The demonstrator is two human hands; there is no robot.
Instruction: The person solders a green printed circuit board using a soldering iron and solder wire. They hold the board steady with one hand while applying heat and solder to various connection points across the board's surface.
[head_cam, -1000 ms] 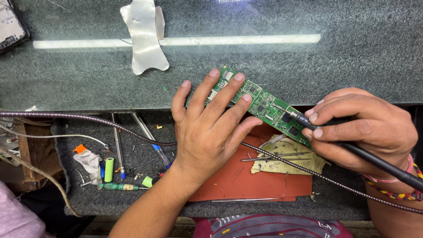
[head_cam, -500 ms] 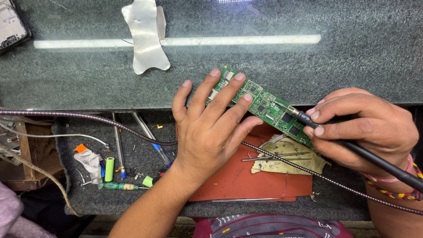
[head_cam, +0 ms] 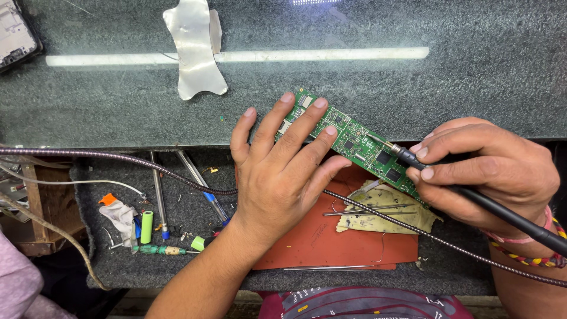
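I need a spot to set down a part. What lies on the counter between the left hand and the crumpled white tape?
Head view: only bare grey counter separates the left hand from the white tape.

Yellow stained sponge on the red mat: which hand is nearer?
Right. The right hand, gripping the black soldering iron, sits just above and right of the yellow sponge. The left hand lies flat on the green circuit board, further left.

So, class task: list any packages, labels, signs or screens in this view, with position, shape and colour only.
Phone-like device: top left corner on the stone counter, dark frame, pale grey inside, partly cut off.
White tape patch: upper centre on the counter, irregular, blank.
No packages or signs.
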